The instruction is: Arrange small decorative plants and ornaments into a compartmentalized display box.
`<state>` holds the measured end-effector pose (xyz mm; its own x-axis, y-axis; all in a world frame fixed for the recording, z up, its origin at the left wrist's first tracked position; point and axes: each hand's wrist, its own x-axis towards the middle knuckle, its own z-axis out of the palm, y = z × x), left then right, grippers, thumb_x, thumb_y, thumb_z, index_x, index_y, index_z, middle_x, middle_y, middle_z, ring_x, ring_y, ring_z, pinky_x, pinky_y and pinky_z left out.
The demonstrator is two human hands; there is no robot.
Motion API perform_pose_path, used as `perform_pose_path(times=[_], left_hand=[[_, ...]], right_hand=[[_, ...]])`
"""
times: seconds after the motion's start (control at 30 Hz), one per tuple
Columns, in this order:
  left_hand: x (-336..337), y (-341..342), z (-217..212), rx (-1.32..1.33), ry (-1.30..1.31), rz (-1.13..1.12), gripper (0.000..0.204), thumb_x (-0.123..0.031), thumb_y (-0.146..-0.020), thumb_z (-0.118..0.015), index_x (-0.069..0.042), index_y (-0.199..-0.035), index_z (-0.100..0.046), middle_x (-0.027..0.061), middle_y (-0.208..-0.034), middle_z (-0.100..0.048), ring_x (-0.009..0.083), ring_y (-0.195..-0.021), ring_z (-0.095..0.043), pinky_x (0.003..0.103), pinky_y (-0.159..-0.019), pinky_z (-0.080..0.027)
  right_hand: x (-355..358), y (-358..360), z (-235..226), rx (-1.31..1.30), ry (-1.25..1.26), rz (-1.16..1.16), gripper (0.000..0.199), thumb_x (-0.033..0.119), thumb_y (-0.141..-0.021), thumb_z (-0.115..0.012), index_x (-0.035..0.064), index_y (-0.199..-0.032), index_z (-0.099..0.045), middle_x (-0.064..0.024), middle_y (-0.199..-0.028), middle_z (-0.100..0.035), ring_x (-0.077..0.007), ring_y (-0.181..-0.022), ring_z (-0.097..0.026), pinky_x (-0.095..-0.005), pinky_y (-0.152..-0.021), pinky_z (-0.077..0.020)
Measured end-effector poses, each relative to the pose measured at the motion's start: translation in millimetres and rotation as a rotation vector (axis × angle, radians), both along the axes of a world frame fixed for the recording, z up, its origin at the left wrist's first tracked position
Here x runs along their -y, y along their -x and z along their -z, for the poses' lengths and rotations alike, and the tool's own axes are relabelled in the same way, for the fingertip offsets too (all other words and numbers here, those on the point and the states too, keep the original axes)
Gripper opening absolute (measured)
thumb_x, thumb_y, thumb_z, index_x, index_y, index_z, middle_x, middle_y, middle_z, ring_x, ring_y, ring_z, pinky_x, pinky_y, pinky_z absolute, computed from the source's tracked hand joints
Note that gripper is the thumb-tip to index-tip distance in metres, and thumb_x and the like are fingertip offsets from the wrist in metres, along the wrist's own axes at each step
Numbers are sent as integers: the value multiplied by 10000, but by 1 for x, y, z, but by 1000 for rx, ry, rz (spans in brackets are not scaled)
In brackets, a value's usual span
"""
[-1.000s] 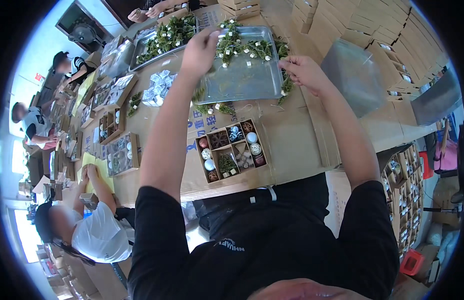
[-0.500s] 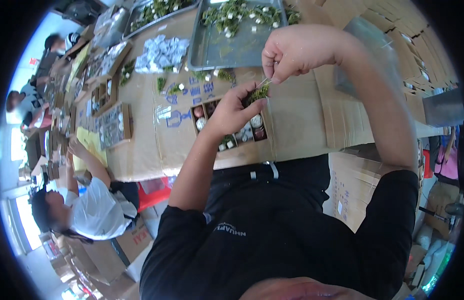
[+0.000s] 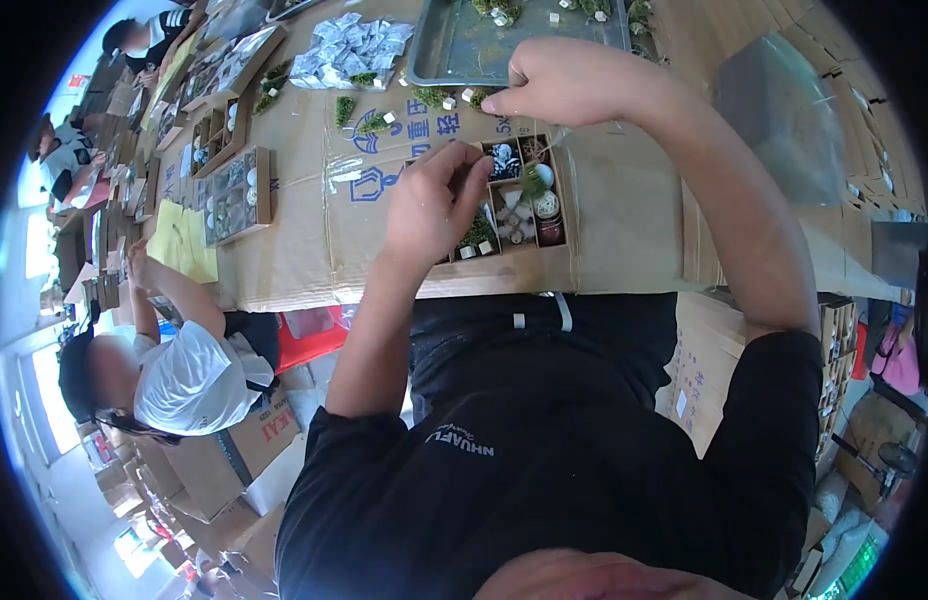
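Note:
My left hand (image 3: 432, 205) is over the left part of a divided cardboard box (image 3: 532, 250), its fingers curled and the thumb closed toward them; anything in that grip is hidden. My right hand (image 3: 569, 85) reaches beyond the box, fingers bent, with a fingertip at a green moss tuft (image 3: 476, 98) with a white cube. A blurred green moss clump (image 3: 533, 182) shows over the box's right compartments; whether it hangs or rests I cannot tell. The box also holds pale chunks (image 3: 514, 215), a patterned white ball (image 3: 547, 205) and moss with white cubes (image 3: 474, 242).
Behind my right hand stands a metal tray (image 3: 459, 50) with mossy pieces. Silver packets (image 3: 349, 50) are heaped left of it. Other divided boxes (image 3: 234, 195) line the table's left, where a co-worker (image 3: 189, 375) sits. A clear plastic bin (image 3: 779, 120) is at right.
My hands have parted; earlier both were at a moss tuft with a thin strand. The right hand moved left to another tuft, and the left hand slightly left and down. The view has shifted.

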<state>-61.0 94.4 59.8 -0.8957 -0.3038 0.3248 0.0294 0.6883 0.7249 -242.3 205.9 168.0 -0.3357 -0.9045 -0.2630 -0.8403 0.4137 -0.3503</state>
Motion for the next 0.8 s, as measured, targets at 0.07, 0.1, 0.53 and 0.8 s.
perform_pose_path(times=[0.07, 0.1, 0.53, 0.8], left_hand=[[-7, 2, 11, 15, -45, -32, 277, -209, -874, -760, -20, -1029, -630, 122, -869, -646, 256, -750, -649, 366, -682, -516], [-11, 6, 11, -14, -5, -41, 336, -226, -856, -782, -13, -1060, -620, 127, -929, -651, 252, -808, -650, 376, -732, -518], [-18, 63, -4, -116, -339, 336, 230, -180, -999, -599, -4, -1123, -678, 128, -1026, -719, 257, -933, -689, 337, -878, -522], [1, 40, -3, -145, -365, 238, 341, -44, -947, -527, -2, -1277, -600, 163, -1032, -733, 243, -946, -710, 345, -867, -527]], right_hand=[[-3, 6, 5, 10, 90, 12, 503, 397, -924, -629, -55, -707, -624, -168, -568, -546, -255, -517, -551, -397, -526, -444], [-2, 4, 0, 6, 88, 8, 503, 397, -924, -629, -55, -707, -624, -168, -568, -546, -255, -517, -551, -397, -526, -444], [2, 1, -72, 25, -429, 126, 508, 307, -978, -578, -64, -1323, -542, -153, -909, -703, -238, -690, -635, -374, -582, -497], [-34, -5, -32, 47, 197, 3, 386, 260, -986, -623, 10, -1255, -503, -95, -744, -648, -142, -611, -550, -323, -551, -427]])
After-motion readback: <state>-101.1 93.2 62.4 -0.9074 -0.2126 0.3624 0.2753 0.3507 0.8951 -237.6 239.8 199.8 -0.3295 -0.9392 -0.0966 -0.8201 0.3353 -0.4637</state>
